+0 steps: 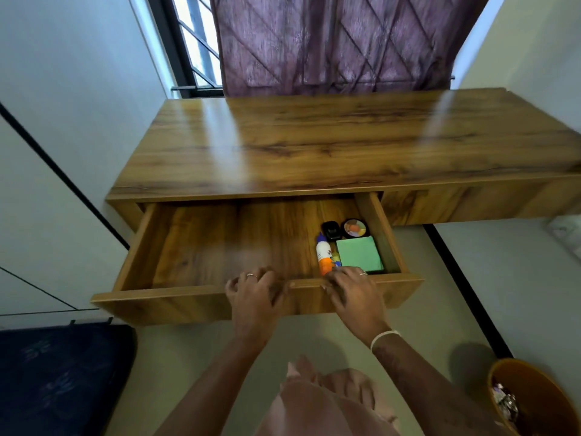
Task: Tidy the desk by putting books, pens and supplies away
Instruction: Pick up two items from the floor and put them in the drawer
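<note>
Purple curtain [330, 42] hanging before a barred window [198, 42]. Orange bin [547, 401] at lower right, scraps [504, 402] inside. Dark blue patterned fabric [63, 379] at lower left.

Left hand [254, 292] and right hand [353, 292] apparently grip the open drawer [157, 305].

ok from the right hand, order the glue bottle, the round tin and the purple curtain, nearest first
1. Glue bottle, in the drawer, just beyond the right hand.
2. Round tin, at the back right of the drawer.
3. Purple curtain, behind the desk, farthest.
</note>
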Demonstrator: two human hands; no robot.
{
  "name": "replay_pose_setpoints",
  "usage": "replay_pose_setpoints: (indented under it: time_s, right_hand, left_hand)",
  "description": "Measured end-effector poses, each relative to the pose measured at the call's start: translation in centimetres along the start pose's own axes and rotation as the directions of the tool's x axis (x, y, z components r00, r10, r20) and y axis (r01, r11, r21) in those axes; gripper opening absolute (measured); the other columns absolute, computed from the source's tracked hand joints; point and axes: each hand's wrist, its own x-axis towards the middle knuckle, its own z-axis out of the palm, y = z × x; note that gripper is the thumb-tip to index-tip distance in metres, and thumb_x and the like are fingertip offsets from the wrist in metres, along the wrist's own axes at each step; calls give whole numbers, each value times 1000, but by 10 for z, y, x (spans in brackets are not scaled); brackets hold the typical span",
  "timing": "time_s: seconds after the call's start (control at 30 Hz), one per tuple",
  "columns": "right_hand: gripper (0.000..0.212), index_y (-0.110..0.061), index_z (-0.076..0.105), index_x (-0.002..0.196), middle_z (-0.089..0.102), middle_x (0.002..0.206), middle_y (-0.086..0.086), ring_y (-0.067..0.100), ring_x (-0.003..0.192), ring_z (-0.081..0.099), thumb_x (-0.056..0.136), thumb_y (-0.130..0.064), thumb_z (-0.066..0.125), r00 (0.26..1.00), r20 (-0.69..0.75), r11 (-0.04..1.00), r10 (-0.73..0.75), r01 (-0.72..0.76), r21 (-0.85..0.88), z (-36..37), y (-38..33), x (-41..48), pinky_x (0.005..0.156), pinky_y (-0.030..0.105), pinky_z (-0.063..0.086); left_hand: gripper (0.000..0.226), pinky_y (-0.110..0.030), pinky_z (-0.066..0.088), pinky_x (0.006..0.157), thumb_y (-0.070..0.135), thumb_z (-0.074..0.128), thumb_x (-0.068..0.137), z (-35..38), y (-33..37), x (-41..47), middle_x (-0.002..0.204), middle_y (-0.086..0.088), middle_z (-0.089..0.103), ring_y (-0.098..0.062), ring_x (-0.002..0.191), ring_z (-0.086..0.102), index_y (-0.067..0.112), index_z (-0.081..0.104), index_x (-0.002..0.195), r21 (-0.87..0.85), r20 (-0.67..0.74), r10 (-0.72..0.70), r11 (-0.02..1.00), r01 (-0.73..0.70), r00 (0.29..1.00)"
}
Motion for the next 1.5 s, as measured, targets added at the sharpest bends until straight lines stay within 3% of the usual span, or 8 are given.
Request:
replay_pose_setpoints:
  time_s: [0.2, 0.43, 0.67, 0.83, 1.0, 1.13, 1.4, 1.5]
  right_hand:
    - [29, -21, 70, 99, 66, 94, -2, 18, 86, 61, 73, -12, 78, 998, 67, 990, 3, 7, -142, -14, -7, 1, 64, 28, 53]
    - [34, -21, 65, 110, 63, 109, -1, 20, 99, 59, 79, -31, 73, 996, 77, 969, 51, -30, -246, -21, -3, 47, 78, 33, 52]
    - [71, -21, 43, 140, 43, 146, 0, 21, 136, 39, 78, -35, 75, 997, 80, 967, 15, 6, -255, -16, 14, 136, 104, 38, 40]
    - [75, -16, 20, 152, 21, 159, 2, 20, 147, 19, 91, -30, 61, 988, 151, 949, -18, 64, -308, 2, 36, 187, 116, 34, 24]
    - [69, -17, 43, 143, 47, 144, 2, 22, 130, 46, 81, -19, 73, 994, 104, 928, -19, 57, -368, 18, 57, 217, 104, 34, 42]
    - [58, -17, 61, 121, 62, 116, 1, 25, 99, 59, 66, -12, 80, 997, 20, 928, -79, 81, -365, 25, 61, 235, 77, 36, 54]
    - [55, -17, 63, 119, 63, 109, 0, 24, 93, 59, 67, -13, 80, 991, -4, 908, -137, 124, -400, 29, 70, 236, 72, 37, 52]
    - [48, -21, 62, 117, 60, 106, -2, 22, 93, 57, 75, -42, 75, 987, 48, 922, -155, 162, -353, 19, 71, 244, 73, 35, 51]
  left_hand:
    - [17, -39, 44, 86, 16, 78, 75, -14, -19, -10, 94, 11, 69, -12, 88, 64, 29, 74, 86, 177, 56, 176, 967, -183, 983]
    - [23, -32, 49, 73, 15, 74, 78, -26, -18, 41, 100, 8, 65, -12, 87, 64, 29, 66, 94, 307, 111, 174, 931, -200, 978]
    - [67, -40, 40, 104, 18, 64, 88, -12, -8, 128, 150, -10, 34, -27, 136, 36, 21, 32, 147, 465, 128, 84, 875, -134, 988]
    - [81, -41, 29, 114, 17, 60, 90, 11, -11, 187, 160, -8, 16, -24, 148, 15, 20, 11, 154, 474, 171, 61, 870, -137, 983]
    - [65, -40, 30, 110, 18, 57, 91, 32, -16, 222, 156, -2, 29, -19, 145, 25, 24, 29, 150, 440, 146, 56, 890, -116, 988]
    - [50, -37, 51, 76, 14, 80, 65, 36, -22, 237, 115, 0, 68, -21, 100, 66, 23, 68, 113, 430, 9, 162, 890, -150, 987]
    - [47, -40, 56, 73, 4, 78, 61, 43, -22, 236, 106, -5, 68, -26, 89, 67, 16, 69, 106, 438, -50, 192, 886, -151, 980]
    - [40, -34, 54, 63, 9, 82, 59, 38, -16, 241, 97, -3, 67, -23, 81, 66, 17, 67, 95, 444, 6, 188, 879, -171, 982]
